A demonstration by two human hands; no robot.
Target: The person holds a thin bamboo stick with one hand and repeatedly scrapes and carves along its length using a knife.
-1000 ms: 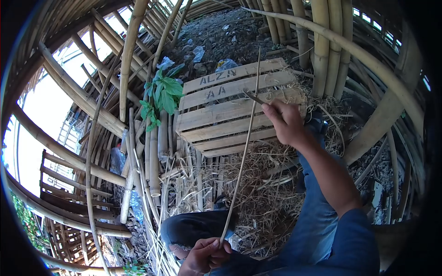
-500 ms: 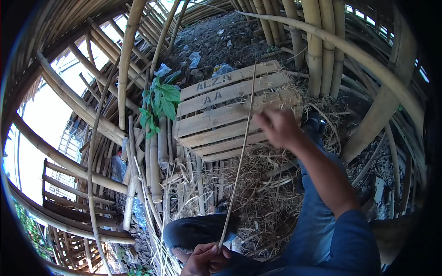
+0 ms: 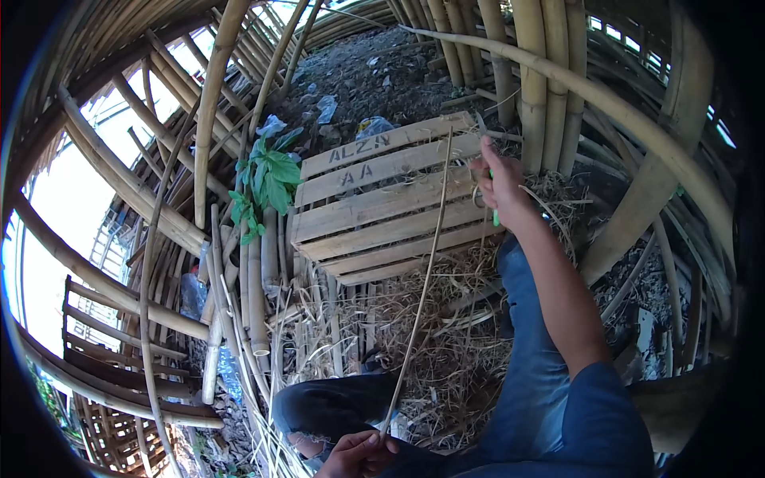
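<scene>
My left hand (image 3: 360, 456), low at the bottom of the head view, is closed around the near end of a long thin bamboo strip (image 3: 429, 271). The strip slants up and away, and its far part passes over the slatted wooden crate (image 3: 362, 201). Above the crate's right end my right hand (image 3: 504, 191) grips a knife (image 3: 481, 126). The blade points away from me, and bits of a green handle show at the fingers. A gap separates the knife from the strip.
Bamboo shavings (image 3: 446, 350) cover the ground between my knees. A leafy plant (image 3: 271, 179) grows left of the crate. Bamboo poles (image 3: 534, 88) stand at the back right, and more bamboo (image 3: 255, 295) lies along the left. A curved pole (image 3: 606, 88) crosses the upper right.
My right hand has moved from the crate's middle to its right end, where the knife now shows clearly. The left hand still holds the strip, whose far end has shifted slightly right.
</scene>
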